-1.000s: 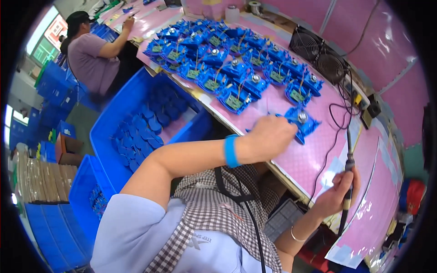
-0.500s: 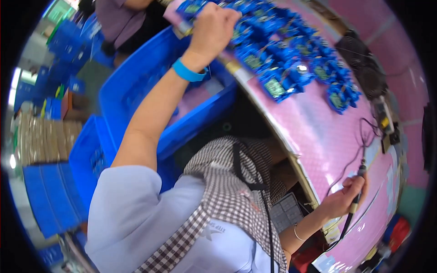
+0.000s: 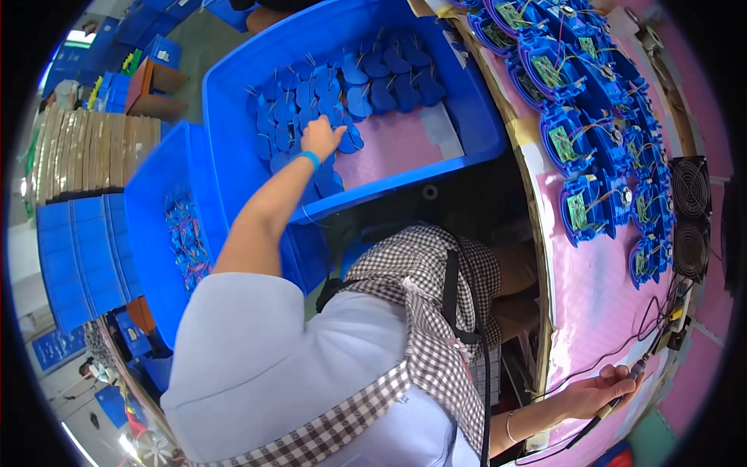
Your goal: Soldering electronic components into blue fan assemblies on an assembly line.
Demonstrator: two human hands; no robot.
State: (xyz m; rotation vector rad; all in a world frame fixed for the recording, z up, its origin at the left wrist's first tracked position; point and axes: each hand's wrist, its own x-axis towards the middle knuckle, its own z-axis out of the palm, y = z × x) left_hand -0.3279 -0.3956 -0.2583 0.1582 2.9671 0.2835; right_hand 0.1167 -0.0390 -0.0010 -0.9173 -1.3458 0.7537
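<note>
Blue bin [image 3: 233,101] holds blue parts [image 3: 373,82]; left hand [image 3: 323,138] grip closed on one.

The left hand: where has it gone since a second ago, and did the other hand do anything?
The left hand left the blue assemblies on the pink table, swung out to the person's left, and now reaches down into the blue bin, fingers on the blue parts lying there. Whether it grips one cannot be told. The right hand kept holding the corded pen-like tool near the table edge.
</note>
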